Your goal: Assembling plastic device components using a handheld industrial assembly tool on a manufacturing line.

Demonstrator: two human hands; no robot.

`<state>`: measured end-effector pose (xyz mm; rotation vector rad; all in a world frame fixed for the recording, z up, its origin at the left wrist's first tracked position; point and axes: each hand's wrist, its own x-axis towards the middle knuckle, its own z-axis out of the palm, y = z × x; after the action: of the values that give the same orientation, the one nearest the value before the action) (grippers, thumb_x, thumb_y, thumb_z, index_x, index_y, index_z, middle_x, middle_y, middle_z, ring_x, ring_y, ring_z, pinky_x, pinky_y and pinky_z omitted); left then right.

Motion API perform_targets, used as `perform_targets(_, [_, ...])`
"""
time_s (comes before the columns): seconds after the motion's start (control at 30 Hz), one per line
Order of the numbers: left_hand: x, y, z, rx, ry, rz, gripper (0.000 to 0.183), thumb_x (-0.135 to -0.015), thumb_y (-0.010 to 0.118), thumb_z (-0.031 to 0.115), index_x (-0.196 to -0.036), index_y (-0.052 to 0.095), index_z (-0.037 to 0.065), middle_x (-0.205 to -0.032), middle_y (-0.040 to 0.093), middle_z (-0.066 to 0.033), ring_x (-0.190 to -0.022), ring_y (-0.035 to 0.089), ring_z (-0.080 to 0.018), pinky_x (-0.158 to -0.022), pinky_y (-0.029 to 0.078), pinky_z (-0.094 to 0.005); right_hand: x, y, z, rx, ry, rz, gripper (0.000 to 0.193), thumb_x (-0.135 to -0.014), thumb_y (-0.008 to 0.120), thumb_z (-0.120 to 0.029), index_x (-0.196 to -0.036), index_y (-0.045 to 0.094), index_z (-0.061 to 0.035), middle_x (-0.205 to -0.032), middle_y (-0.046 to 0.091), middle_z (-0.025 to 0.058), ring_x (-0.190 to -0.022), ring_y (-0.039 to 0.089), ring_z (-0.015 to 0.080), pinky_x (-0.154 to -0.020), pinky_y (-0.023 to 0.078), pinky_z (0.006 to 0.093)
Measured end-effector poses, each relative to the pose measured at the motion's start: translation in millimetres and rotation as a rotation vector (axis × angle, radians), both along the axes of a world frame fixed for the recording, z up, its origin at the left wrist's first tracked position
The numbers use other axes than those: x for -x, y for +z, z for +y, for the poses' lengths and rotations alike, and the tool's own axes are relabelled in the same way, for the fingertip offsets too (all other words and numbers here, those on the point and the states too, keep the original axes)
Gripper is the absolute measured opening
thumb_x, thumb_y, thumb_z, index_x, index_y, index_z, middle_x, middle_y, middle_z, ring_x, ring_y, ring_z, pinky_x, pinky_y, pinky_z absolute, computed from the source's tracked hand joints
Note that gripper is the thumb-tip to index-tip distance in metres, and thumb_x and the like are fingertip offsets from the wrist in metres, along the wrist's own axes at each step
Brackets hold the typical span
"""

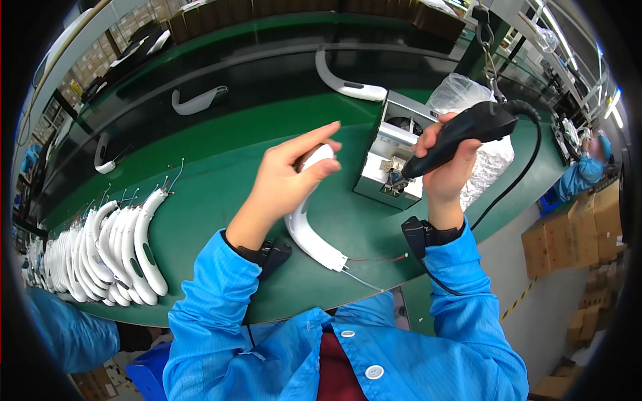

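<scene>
My left hand (pixel 275 179) curls round the upper end of a white curved plastic housing (pixel 309 235). Its lower end rests near the bench's front edge, with a red wire and a pale wire coming out. In my right hand (pixel 447 175) is a black corded electric screwdriver (pixel 461 135), slanted down to the left. The screwdriver's tip is at the front opening of a grey metal box that looks like a screw feeder (pixel 376 175). Whether a screw sits on the tip is too small to tell.
Many similar white housings with wires (pixel 124 250) lie in a row at the left. Behind, a dark conveyor belt (pixel 267 72) carries several more. A clear plastic bag of white items (pixel 483 175) stands right of the feeder, near the screwdriver's hanging cable (pixel 531 164). Cardboard boxes (pixel 565 234) stand at the right.
</scene>
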<state>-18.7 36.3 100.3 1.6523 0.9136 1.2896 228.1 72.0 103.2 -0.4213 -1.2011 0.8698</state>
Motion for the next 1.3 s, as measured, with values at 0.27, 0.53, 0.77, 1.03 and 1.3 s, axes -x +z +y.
perform_targets(0.27, [-28.3, -0.7, -8.9, -0.422, 0.141, 0.141, 0.018, -0.089, 0.053, 0.013, -0.095, 0.062, -0.002, -0.086, 0.065, -0.0119, -0.077, 0.063, -0.0200, -0.070, 0.050, -0.0298, 15.1, -12.8, -3.1, 0.211, 0.050, -0.194, 0.065, -0.089, 0.049, -0.060, -0.106, 0.048, 0.0021, -0.070, 0.053, 0.0085, -0.058, 0.052, 0.0135, -0.053, 0.043, 0.0248])
perform_targets(0.53, [-27.5, -7.2, -4.0, -0.416, 0.111, 0.108, 0.021, -0.090, 0.050, 0.015, -0.094, 0.061, -0.002, -0.084, 0.064, -0.0133, -0.075, 0.063, -0.0224, -0.067, 0.049, -0.0315, 70.6, -48.2, -57.7, 0.262, 0.298, 0.116, 0.090, -0.065, 0.052, -0.083, -0.108, 0.047, -0.0040, -0.070, 0.055, 0.0058, -0.058, 0.055, 0.0130, -0.060, 0.049, 0.0285])
perform_targets(0.77, [-20.5, -10.5, -8.8, -0.297, 0.124, 0.036, 0.027, -0.093, 0.049, 0.022, -0.096, 0.062, -0.002, -0.086, 0.065, -0.0117, -0.076, 0.063, -0.0211, -0.068, 0.050, -0.0306, 94.2, -60.5, -64.8, 0.308, 0.392, 0.120, 0.090, -0.065, 0.053, -0.082, -0.109, 0.046, -0.0045, -0.072, 0.056, 0.0052, -0.059, 0.054, 0.0129, -0.062, 0.048, 0.0280])
perform_targets(1.03, [-19.8, -15.2, -6.4, -0.318, 0.154, 0.041, 0.029, -0.093, 0.049, 0.024, -0.097, 0.062, -0.001, -0.086, 0.065, -0.0114, -0.076, 0.063, -0.0204, -0.067, 0.050, -0.0302, 103.4, -75.1, -63.5, 0.302, 0.451, 0.142, 0.083, -0.065, 0.062, -0.076, -0.106, 0.047, -0.0054, -0.071, 0.055, 0.0059, -0.059, 0.054, 0.0137, -0.056, 0.045, 0.0276])
perform_targets(1.3, [-15.7, -19.5, -4.0, -0.383, 0.171, 0.031, 0.029, -0.093, 0.049, 0.025, -0.098, 0.062, -0.001, -0.086, 0.065, -0.0121, -0.077, 0.064, -0.0201, -0.068, 0.051, -0.0304, 106.4, -77.7, -64.0, 0.315, 0.460, 0.147, 0.081, -0.064, 0.064, -0.075, -0.103, 0.046, -0.0059, -0.070, 0.055, 0.0062, -0.058, 0.054, 0.0137, -0.056, 0.045, 0.0272])
